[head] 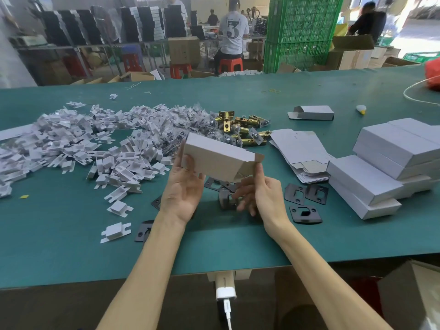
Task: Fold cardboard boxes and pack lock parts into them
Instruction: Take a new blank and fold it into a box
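A small white cardboard box [215, 156] is held up over the green table [71, 234], its brown underside toward me and its right end flaps open. My left hand [184, 184] grips the box's left end, thumb on the near face. My right hand [260, 191] pinches the box's right end flap with thumb and forefinger; its other fingers hang curled over a black lock part [226, 200] on the table. Brass latch bolts [245, 127] lie in a heap beyond the box. Black strike plates [306, 203] lie to the right of my hands.
A large pile of white cardboard inserts [83, 144] covers the left of the table. Flat unfolded boxes [300, 153] lie right of centre, and stacked closed boxes [385, 167] stand at the right. One folded box [312, 113] lies further back. People work at benches behind.
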Demonstrator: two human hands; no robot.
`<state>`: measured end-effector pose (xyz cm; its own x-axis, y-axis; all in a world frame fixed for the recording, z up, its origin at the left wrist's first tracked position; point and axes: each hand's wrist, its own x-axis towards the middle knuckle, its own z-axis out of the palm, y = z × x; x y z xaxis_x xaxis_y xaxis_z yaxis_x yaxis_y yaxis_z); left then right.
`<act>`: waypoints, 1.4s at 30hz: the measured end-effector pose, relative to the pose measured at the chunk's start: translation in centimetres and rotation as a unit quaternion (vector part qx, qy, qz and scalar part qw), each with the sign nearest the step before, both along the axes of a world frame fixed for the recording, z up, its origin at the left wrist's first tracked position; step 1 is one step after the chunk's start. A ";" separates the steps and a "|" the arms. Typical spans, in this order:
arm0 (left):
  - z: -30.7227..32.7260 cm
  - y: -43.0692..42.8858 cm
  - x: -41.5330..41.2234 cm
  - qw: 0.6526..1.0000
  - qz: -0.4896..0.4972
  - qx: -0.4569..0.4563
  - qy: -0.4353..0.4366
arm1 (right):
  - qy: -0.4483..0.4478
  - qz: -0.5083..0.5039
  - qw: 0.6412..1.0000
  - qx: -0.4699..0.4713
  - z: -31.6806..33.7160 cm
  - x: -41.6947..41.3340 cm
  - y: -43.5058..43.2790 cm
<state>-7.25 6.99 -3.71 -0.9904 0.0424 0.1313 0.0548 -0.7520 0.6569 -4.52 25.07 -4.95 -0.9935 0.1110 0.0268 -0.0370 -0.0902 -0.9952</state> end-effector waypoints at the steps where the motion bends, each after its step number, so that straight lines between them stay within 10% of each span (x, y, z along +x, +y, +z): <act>1: 0.0 0.1 0.0 0.999 -0.018 -0.025 0.013 | -0.002 0.003 0.999 -0.037 0.1 0.0 0.1; 12: -0.2 1.4 0.8 0.977 -0.123 -0.166 0.062 | 0.007 -0.069 0.961 -0.266 0.6 0.0 0.8; 42: -0.3 1.6 -0.1 0.980 0.098 -0.120 -0.121 | 0.048 0.009 0.986 -0.160 0.2 0.1 1.0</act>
